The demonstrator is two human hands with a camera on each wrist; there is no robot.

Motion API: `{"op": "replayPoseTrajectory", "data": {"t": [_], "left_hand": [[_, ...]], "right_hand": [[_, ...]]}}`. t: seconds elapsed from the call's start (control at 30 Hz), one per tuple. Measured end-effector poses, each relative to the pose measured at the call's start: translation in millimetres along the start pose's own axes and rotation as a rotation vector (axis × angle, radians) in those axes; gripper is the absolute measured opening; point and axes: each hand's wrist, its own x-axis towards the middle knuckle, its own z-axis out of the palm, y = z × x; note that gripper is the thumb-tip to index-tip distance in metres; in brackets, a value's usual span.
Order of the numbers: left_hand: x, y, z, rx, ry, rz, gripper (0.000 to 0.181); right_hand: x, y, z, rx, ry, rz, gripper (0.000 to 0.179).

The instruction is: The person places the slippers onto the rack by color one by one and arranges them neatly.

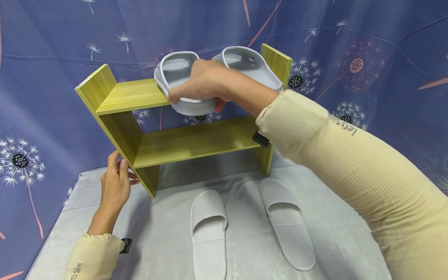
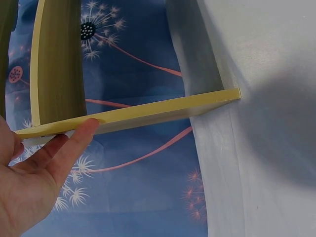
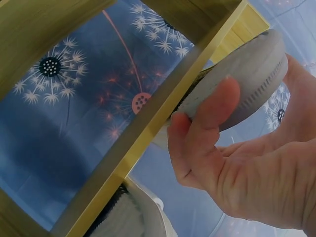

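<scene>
On the top board of a yellow-green wooden rack sit two light grey clogs. My right hand grips the left clog at its near end, which juts past the board's front edge. From below, the right wrist view shows fingers under the sole of this clog. The right clog stands beside it, partly behind my forearm. My left hand touches the rack's left side panel, low down. In the left wrist view, fairly straight fingers rest against that panel.
Two grey slides, a left one and a right one, lie on the pale cloth before the rack. A lower shelf spans the rack. Behind hangs a blue dandelion-print curtain.
</scene>
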Motion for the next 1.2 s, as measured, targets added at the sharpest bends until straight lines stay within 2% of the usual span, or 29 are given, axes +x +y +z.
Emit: {"op": "replayPoseTrajectory", "data": {"t": [0.4,0.57,1.0,1.2], "left_hand": [[0.8,1.2,1.5,-0.026,0.012,0.008,0.036],[0.7,1.6,2.1,-0.025,0.018,0.011,0.036],[0.8,0.8,0.5,-0.005,0.003,0.01,0.036],[-0.5,0.0,0.3,0.003,-0.006,0.005,0.036]], "right_hand": [[-1.9,-12,3,-0.18,-0.022,-0.017,0.061],[-1.9,-14,2,-0.213,-0.041,-0.009,0.061],[-5.4,-11,0,-0.311,-0.119,-0.023,0.101],[-7.5,-12,0,-0.315,-0.068,0.028,0.108]]}}
